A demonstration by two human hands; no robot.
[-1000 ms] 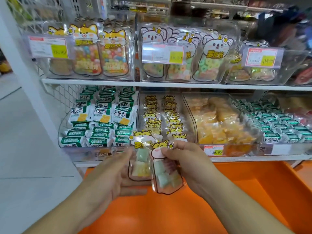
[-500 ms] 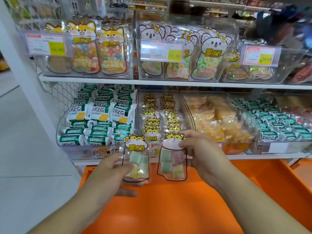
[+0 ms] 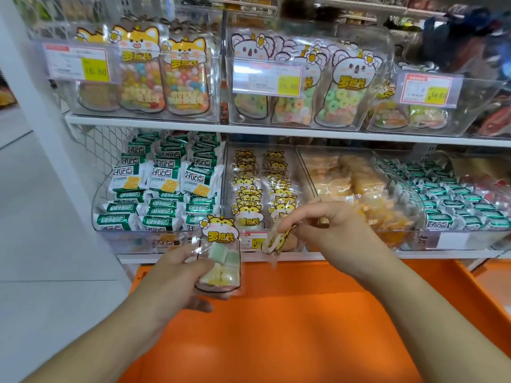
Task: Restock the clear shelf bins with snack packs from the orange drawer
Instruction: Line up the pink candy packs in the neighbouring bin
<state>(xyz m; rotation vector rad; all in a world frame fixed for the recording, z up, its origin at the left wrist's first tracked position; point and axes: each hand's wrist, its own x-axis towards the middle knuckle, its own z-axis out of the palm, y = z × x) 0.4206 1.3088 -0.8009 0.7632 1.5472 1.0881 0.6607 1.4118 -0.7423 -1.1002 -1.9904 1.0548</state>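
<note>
My left hand grips a clear snack pack with a yellow hamster head and pastel green and yellow squares inside, held upright over the orange drawer. My right hand pinches a second hamster pack, tilted and blurred, at the front lip of the clear bin that holds two rows of the same hamster packs. The drawer's visible floor is bare orange.
Left of the hamster bin is a bin of green-and-white cracker packs; right of it are bins of yellow pastries and green-wrapped snacks. The upper shelf carries clear bins of larger candy bags with price tags. A white upright stands at left.
My right hand has lifted its pack up and turned it toward the hamster bin's front. My left hand has stayed low over the drawer with its pack.
</note>
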